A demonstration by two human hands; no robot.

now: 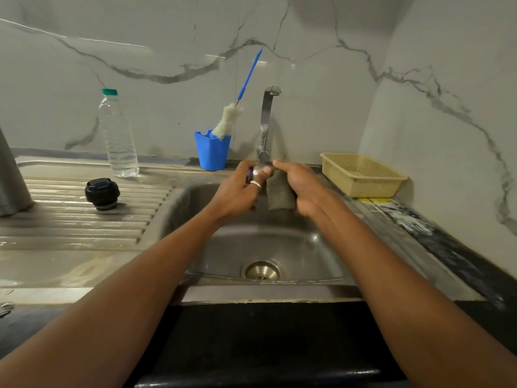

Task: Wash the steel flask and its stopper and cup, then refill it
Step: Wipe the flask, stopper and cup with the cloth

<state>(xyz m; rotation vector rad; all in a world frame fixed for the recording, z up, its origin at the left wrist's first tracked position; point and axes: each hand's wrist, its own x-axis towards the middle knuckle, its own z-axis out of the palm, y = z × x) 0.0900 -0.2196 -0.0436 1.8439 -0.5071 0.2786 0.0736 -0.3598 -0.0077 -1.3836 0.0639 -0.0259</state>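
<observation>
Left hand (237, 190) grip is closed on the cup (258, 170), right hand (303, 189) grip on the scouring pad (279, 193), centre frame; scrubbing is judged underway, rinsing needed next.

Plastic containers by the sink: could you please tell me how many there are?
3: a clear bottle left of the tap, a blue holder with a brush in it, and a beige basket on the right. Others could be out of frame.

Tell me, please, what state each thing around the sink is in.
cup: held in left hand, under the tap.
scrub pad: gripped by right hand, against cup.
stopper: off, standing on drainboard.
bottle: upright, capped.
brush: standing in blue holder.
</observation>
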